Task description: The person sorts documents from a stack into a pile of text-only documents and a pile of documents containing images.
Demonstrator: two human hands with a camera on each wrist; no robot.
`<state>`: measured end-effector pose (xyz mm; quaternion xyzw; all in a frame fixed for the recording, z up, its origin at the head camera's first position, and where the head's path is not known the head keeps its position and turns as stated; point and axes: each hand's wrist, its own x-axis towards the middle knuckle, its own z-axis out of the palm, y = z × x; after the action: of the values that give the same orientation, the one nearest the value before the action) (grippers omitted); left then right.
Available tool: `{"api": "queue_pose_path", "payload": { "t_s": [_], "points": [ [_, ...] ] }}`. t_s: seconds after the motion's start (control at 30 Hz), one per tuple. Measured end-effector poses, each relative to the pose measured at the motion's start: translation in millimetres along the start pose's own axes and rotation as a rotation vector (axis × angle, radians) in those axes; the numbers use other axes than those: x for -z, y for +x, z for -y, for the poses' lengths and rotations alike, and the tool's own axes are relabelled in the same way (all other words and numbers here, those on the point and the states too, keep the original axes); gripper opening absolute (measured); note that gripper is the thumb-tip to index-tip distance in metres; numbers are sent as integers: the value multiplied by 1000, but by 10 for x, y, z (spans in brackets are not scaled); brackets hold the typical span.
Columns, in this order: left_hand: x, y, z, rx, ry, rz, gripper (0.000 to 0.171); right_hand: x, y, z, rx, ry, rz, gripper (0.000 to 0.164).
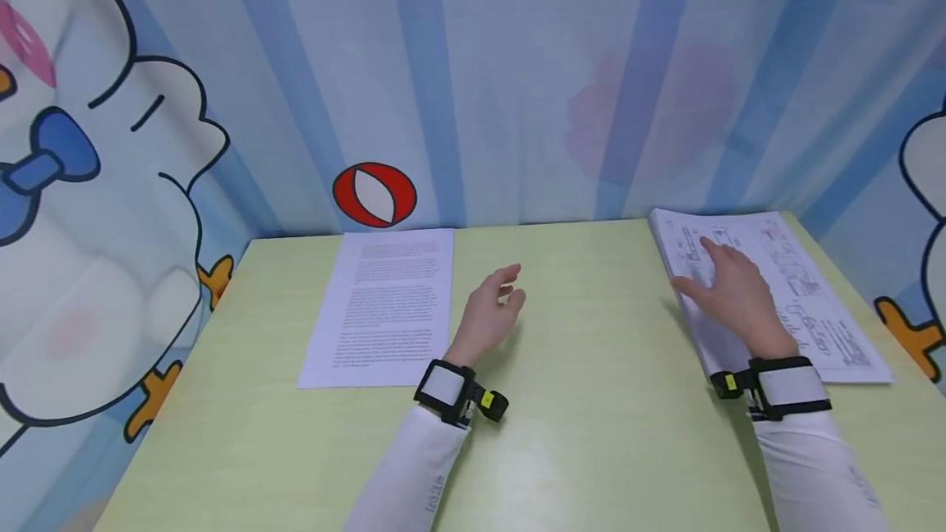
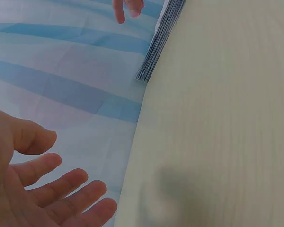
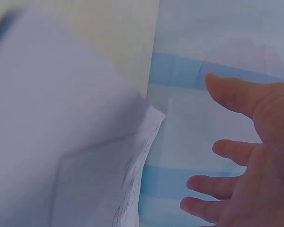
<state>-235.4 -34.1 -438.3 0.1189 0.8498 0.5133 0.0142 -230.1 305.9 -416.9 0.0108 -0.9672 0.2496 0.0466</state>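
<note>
A stack of printed sheets (image 1: 816,302) lies at the right of the table, its top page covered in diagrams and text. My right hand (image 1: 732,294) is over the left part of this stack, thumb and fingers spread and gripping nothing. In the right wrist view, a blurred white sheet (image 3: 57,109) fills the left side, apart from the right hand (image 3: 255,151). My left hand (image 1: 488,310) hovers above the table, just right of a single-looking text page (image 1: 392,310). Its fingers are relaxed and hold nothing, as the left wrist view of the left hand (image 2: 52,189) confirms.
The pale wooden table (image 1: 576,433) reaches back to a blue striped curtain (image 1: 517,89) with cartoon prints. Bare tabletop lies between the text page and the stack. Each wrist wears a strap with a small black camera, such as the left camera (image 1: 493,405).
</note>
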Motion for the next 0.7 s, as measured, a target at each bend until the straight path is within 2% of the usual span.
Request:
{"api": "queue_pose_path", "payload": {
  "t_s": [0.2, 0.4, 0.53, 0.7],
  "points": [
    [-161, 21, -35, 1, -13, 28, 45, 62, -29, -280, -101, -73, 98, 97],
    [-299, 16, -118, 10, -35, 66, 45, 141, -54, -563, -214, -60, 155, 109],
    [-377, -9, -148, 14, -27, 93, 44, 205, -124, -746, -285, -52, 166, 118],
    [-460, -26, -141, 18, -4, 113, 45, 253, -197, -899, -345, -61, 142, 120]
  ]
}}
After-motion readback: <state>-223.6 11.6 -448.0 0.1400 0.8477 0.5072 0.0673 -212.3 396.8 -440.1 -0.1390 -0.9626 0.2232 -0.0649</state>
